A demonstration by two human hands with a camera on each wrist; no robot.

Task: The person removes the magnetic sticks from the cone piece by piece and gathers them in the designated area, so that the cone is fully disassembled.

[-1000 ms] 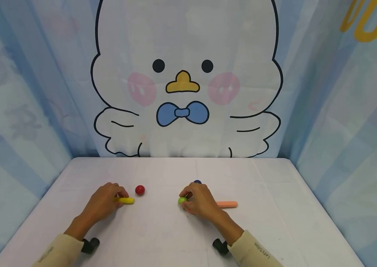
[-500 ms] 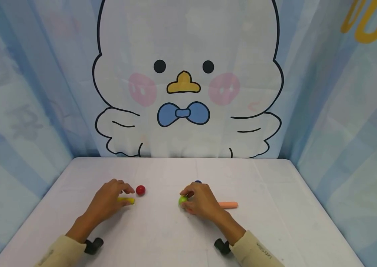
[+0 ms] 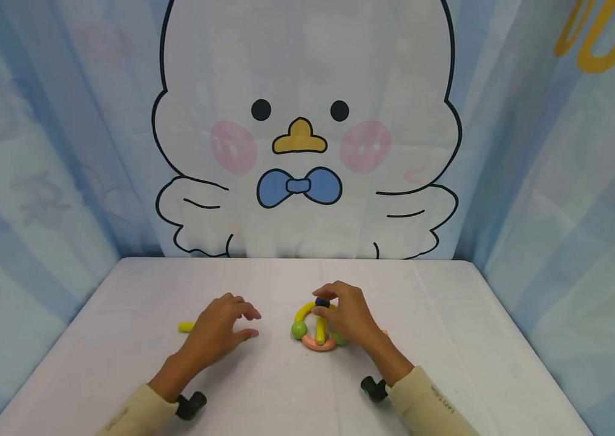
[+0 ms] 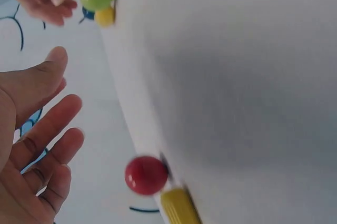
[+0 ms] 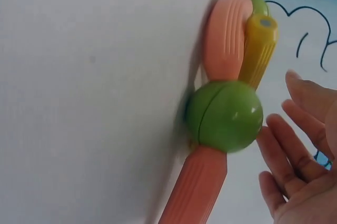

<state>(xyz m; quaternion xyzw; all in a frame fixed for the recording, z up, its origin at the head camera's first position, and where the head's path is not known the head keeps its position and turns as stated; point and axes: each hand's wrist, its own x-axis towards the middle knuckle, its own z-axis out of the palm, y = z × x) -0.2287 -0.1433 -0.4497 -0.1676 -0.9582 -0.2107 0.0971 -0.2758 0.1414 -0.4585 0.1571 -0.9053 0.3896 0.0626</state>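
A toy ring stands on the white table: two green balls (image 3: 299, 329), yellow curved rods (image 3: 303, 311), an orange curved rod (image 3: 319, 344) and a dark blue ball (image 3: 322, 302) at the far side. A straight yellow rod (image 3: 321, 330) runs inside it from the blue ball. My right hand (image 3: 348, 313) hovers over the blue ball, thumb and fingers parted around it; contact cannot be told. My left hand (image 3: 216, 330) hangs in the air left of the ring, fingers spread and holding nothing. In the right wrist view an orange straight rod (image 5: 196, 184) joins a green ball.
A loose yellow rod (image 3: 185, 327) lies behind the left hand. Touching or close to it is a red ball (image 4: 146, 175), hidden by that hand in the head view. A curtain with a cartoon chick (image 3: 299, 145) borders the table's far edge.
My left hand has left the yellow rod and moved right, towards the ring. My right hand has let go of the near-left green ball and shifted to the blue ball.
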